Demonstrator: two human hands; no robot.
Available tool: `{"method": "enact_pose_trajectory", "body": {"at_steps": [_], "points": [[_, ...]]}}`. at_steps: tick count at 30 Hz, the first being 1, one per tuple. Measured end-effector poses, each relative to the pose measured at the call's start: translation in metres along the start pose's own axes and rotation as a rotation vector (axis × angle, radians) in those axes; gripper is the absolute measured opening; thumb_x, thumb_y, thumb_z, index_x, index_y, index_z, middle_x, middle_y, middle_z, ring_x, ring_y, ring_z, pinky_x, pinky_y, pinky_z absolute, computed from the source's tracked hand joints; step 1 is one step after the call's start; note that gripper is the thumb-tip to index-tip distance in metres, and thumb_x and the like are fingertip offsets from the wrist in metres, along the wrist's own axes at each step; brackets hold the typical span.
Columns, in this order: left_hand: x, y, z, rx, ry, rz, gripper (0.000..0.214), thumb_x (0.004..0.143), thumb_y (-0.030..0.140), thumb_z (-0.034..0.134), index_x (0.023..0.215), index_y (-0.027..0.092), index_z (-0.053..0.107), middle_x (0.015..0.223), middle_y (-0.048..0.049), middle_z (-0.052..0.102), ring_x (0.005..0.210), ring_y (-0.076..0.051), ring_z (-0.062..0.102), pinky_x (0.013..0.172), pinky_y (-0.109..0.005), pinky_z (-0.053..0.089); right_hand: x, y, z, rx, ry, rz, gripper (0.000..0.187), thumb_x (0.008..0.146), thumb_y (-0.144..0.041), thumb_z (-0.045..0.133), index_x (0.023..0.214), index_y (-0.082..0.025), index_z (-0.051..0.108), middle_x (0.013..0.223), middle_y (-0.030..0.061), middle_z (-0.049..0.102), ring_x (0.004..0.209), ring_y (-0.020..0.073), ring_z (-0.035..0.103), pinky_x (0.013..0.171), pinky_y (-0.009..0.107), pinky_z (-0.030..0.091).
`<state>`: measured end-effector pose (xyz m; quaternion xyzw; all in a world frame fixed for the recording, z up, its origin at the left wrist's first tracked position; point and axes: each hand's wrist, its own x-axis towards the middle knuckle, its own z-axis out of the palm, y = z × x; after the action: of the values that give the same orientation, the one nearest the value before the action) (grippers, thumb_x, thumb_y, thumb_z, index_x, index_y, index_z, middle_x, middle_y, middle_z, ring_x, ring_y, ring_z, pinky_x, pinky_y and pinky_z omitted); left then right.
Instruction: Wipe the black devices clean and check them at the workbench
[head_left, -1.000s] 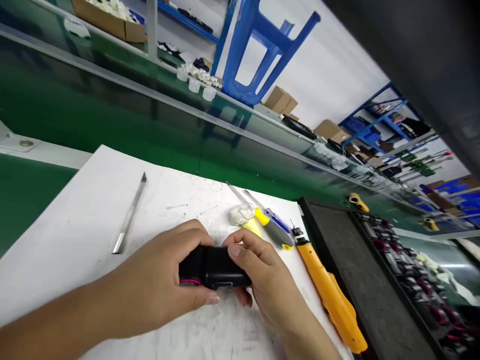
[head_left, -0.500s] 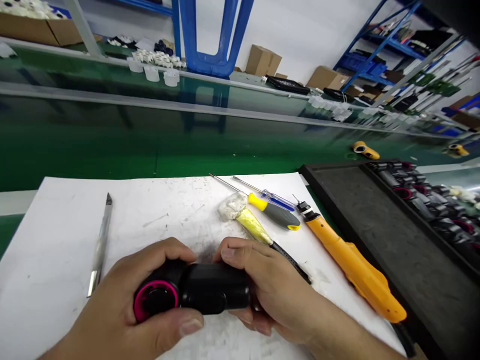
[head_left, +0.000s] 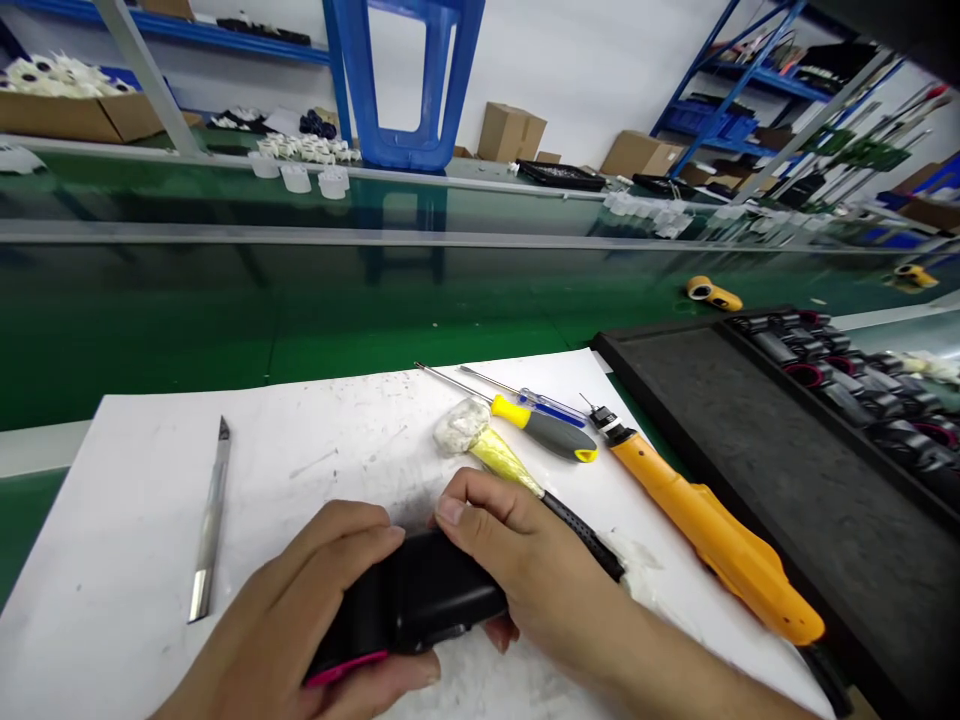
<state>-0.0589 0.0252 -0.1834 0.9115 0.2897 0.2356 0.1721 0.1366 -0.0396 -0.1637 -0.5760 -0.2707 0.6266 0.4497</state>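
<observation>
Both hands hold a black device with a pink ring (head_left: 420,605) just above the white sheet (head_left: 135,480) on the bench. My left hand (head_left: 315,610) wraps its pink-edged left end, fingers closed over the top and thumb underneath. My right hand (head_left: 525,570) grips the right end, fingers curled over it. The device lies on its side, with only a sliver of pink at its lower left. Its underside is hidden by my fingers.
A metal craft knife (head_left: 210,520) lies at left on the sheet. A yellow brush with a white wad (head_left: 480,440), two screwdrivers (head_left: 547,430) and an orange electric screwdriver (head_left: 712,540) lie at right. A black tray (head_left: 750,450) holds several black-and-pink parts (head_left: 862,390). A green conveyor (head_left: 300,300) runs behind.
The device has been turned in my hands: its round pink-ringed face, seen half a second ago, now points down and away. The view has also levelled out.
</observation>
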Motion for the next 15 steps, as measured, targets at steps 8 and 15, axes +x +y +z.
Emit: {"method": "enact_pose_trajectory", "body": {"at_steps": [8,15], "points": [[0.002,-0.008,-0.007,0.048,0.035,0.136,0.033,0.101,0.053,0.044,0.119,0.026,0.049,0.115,-0.0040,0.055,0.105,-0.014,0.064,0.090,-0.017,0.057,-0.014,0.000,-0.008,-0.050,-0.211,-0.175,0.041,0.092,-0.059,0.062,0.107,-0.022,0.052,0.065,-0.0067,0.050,0.052,0.0074,0.045,0.050,0.020,0.036],[0.002,-0.002,-0.008,0.008,0.105,0.195,0.025,0.105,0.037,0.043,0.124,0.022,0.046,0.119,-0.0045,0.046,0.110,-0.011,0.053,0.099,-0.014,0.048,-0.016,0.004,-0.010,0.049,-0.245,-0.243,0.029,0.092,-0.038,0.068,0.116,-0.026,0.056,0.077,-0.0057,0.049,0.067,0.0085,0.042,0.063,0.022,0.034]]}}
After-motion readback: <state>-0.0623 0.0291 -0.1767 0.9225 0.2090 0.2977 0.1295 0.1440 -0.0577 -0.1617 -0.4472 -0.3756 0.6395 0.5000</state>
